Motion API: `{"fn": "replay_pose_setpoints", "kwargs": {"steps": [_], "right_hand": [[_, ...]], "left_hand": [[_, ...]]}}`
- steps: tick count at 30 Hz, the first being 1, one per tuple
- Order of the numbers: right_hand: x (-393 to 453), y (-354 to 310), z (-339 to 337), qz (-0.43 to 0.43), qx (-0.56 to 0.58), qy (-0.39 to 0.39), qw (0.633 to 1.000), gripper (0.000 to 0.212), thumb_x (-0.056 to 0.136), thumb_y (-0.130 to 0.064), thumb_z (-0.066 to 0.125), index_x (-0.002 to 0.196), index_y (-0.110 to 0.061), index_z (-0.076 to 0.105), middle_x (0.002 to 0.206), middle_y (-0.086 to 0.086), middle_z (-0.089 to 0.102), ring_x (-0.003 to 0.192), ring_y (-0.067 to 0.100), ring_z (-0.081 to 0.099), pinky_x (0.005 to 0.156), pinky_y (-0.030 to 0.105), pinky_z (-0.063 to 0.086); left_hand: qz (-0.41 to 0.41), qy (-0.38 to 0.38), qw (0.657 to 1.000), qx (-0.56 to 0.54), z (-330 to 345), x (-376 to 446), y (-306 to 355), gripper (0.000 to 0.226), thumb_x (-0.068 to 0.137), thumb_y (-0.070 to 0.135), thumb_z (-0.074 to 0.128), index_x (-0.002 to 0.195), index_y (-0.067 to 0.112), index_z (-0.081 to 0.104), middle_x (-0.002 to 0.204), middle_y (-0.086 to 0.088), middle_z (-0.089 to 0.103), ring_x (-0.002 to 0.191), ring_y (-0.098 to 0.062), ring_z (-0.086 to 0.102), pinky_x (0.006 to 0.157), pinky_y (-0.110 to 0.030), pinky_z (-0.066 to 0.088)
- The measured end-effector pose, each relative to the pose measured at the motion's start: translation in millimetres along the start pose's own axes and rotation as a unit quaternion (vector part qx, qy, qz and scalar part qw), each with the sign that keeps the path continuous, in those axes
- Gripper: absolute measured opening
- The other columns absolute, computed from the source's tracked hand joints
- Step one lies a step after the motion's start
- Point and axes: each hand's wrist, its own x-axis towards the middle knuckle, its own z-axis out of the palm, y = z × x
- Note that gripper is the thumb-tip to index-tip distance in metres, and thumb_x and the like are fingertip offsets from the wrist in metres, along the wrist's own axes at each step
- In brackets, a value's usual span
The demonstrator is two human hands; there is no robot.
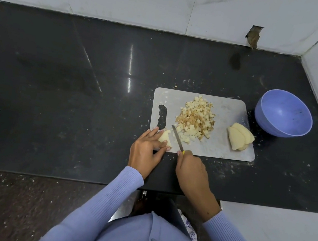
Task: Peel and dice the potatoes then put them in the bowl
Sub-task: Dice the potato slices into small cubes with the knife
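Head view: left hand [147, 146] fingers pin a potato piece [165, 138] steady on the board [231, 110] while right hand [190, 165] fingers grip the knife [177, 138], dicing beside it.

Viewpoint: head-worn camera, above the tabletop [76, 88] edge.
Direction: forward and steeply downward, toward the wall.
Proximity: close, hands central.
Lens: wide-angle.
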Motion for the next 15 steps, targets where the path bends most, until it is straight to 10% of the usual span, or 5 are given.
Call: {"fn": "replay_pose_setpoints", "kwargs": {"steps": [15], "right_hand": [[-2.2, 10.4, 0.9, -0.008, 0.011, -0.009, 1.0, 0.039, 0.103, -0.036, 0.025, 0.099, -0.008, 0.051, 0.092, 0.011, 0.062, 0.081, 0.028, 0.056, 0.063, 0.032, 0.035]], "left_hand": [[0.002, -0.003, 1.0, -0.011, 3.2, 1.5, 3.0, 0.015, 0.076, 0.021, 0.079, 0.089, 0.013, 0.078, 0.119, -0.007, 0.065, 0.122, -0.018, 0.054, 0.109, -0.03, 0.033]]}}
